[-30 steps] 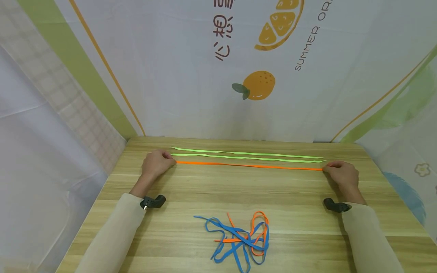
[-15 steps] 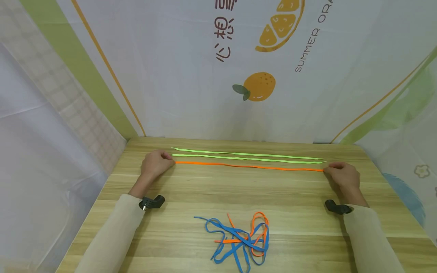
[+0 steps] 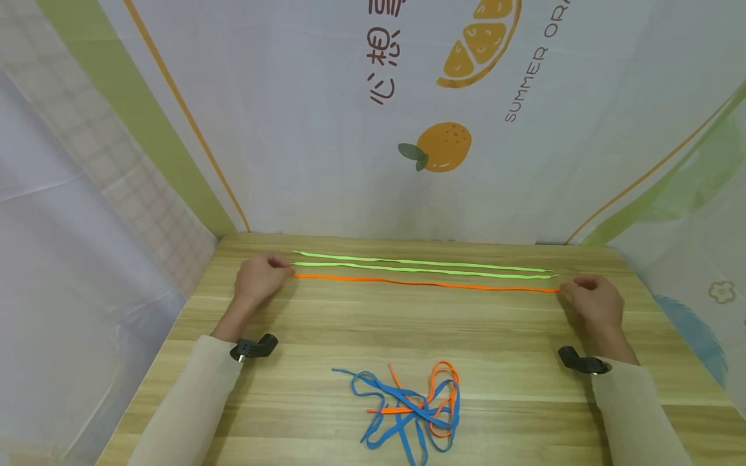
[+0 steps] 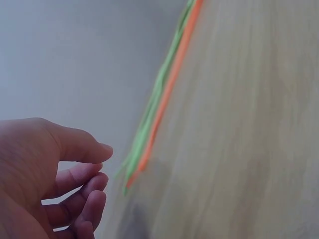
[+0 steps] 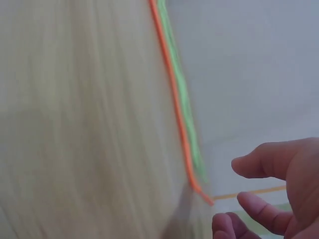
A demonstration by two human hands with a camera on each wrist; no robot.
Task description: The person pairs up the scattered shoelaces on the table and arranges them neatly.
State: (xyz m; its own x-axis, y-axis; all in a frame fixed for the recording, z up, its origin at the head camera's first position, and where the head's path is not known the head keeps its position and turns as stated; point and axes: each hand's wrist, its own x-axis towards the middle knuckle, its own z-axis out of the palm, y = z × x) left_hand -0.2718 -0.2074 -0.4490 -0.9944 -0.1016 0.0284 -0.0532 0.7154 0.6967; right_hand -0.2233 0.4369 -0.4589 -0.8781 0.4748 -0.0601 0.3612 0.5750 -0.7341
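Observation:
An orange shoelace [image 3: 402, 282] lies stretched nearly straight across the back of the table. Behind it run two lime-green shoelaces [image 3: 408, 261], roughly parallel. My left hand [image 3: 256, 279] is just beyond the orange lace's left end; the left wrist view shows its thumb and fingers parted, with nothing between them and the orange lace [image 4: 174, 74] lying apart. At the other end, my right hand [image 3: 597, 304] is beside the lace tip. In the right wrist view its thumb and index finger stand apart, holding nothing, near the bent tip of the orange lace [image 5: 177, 104].
A tangled pile of blue laces [image 3: 402, 424] with orange lace [image 3: 445, 364] mixed in lies near the front middle of the wooden table [image 3: 291, 401]. A white printed curtain [image 3: 326, 162] hangs right behind the table's back edge.
Both hands have let go of the orange shoelace's ends and drawn slightly outward, left hand leftward, right hand rightward. The green laces and the pile stay put.

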